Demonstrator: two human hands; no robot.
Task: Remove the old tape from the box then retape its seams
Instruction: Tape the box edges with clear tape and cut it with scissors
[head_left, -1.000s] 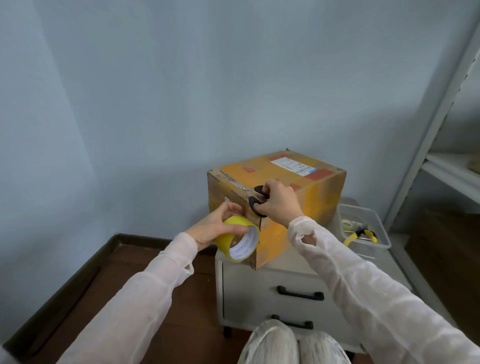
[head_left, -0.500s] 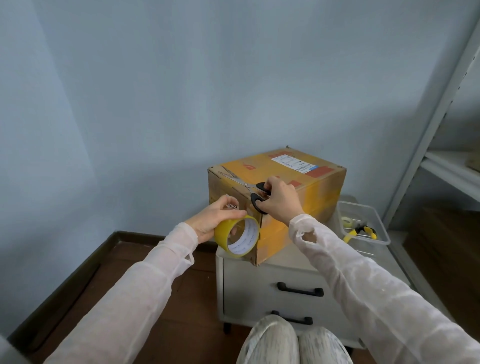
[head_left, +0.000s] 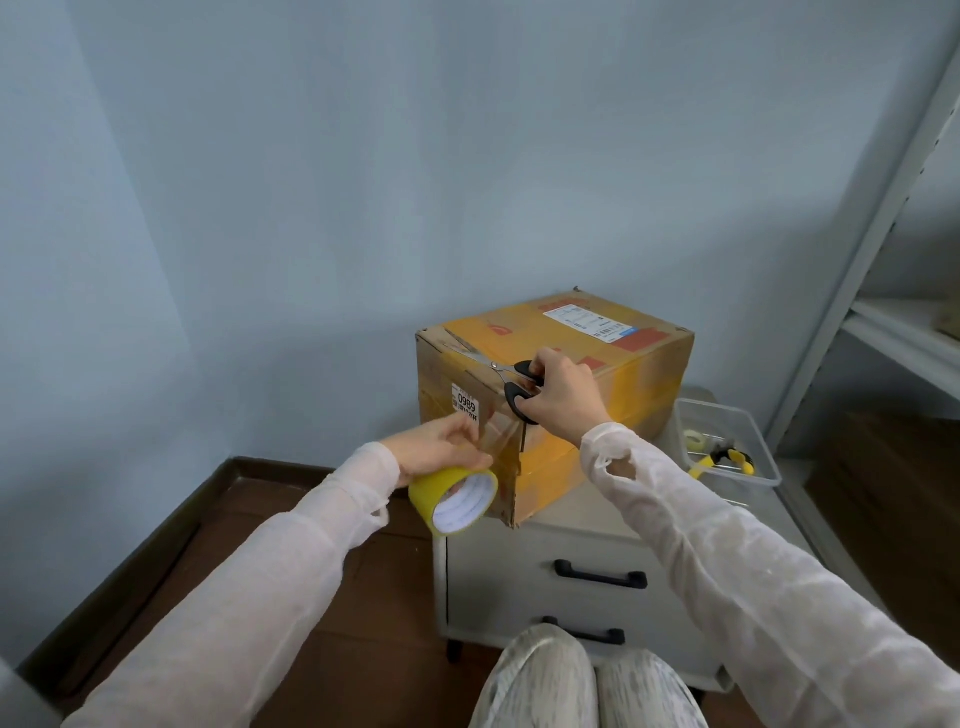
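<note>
The box (head_left: 623, 415) sits on a counter (head_left: 498, 587). At its near corner the left hand (head_left: 441, 449) has its grip wrapped around the tape roll (head_left: 452, 499). The right hand's (head_left: 563, 400) grip is closed on the scissors (head_left: 511, 379) at the box's top edge. A clean cut likely calls for a taut strip, snipped beside the roll.

A pale drawer cabinet (head_left: 519, 582) with two black handles (head_left: 600, 574) stands against the blue wall (head_left: 363, 156). On its top, at the right, sits a clear plastic bin (head_left: 759, 442) holding a yellow-handled tool (head_left: 727, 460) and a small pale roll (head_left: 695, 440). Grey metal shelving (head_left: 857, 249) rises just beside it. Below lie a brown wood floor (head_left: 311, 597) and a dark baseboard (head_left: 130, 577).
</note>
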